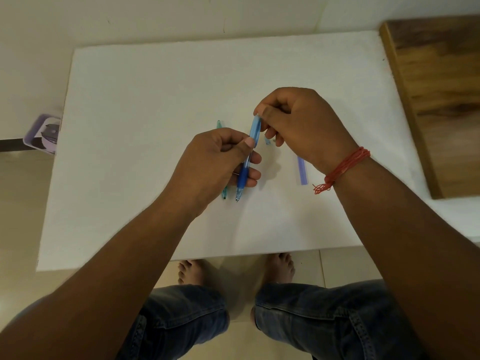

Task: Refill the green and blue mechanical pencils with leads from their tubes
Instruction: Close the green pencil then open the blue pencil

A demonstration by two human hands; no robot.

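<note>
The blue mechanical pencil [249, 152] is held above the white table [155, 100], tip pointing toward me. My left hand [220, 159] grips its dark blue grip section. My right hand [293, 120] pinches the pencil's top end between thumb and fingers. The green mechanical pencil [220, 123] lies on the table beneath my left hand, with only its two ends showing. A purple lead tube [302, 170] lies on the table below my right wrist. A small light-blue piece [267, 141] lies under my right fingers; what it is cannot be told.
A wooden board [439, 100] lies at the table's right side. A purple tray with a dark object [42, 133] sits off the left edge. My knees and bare feet show below the table's near edge.
</note>
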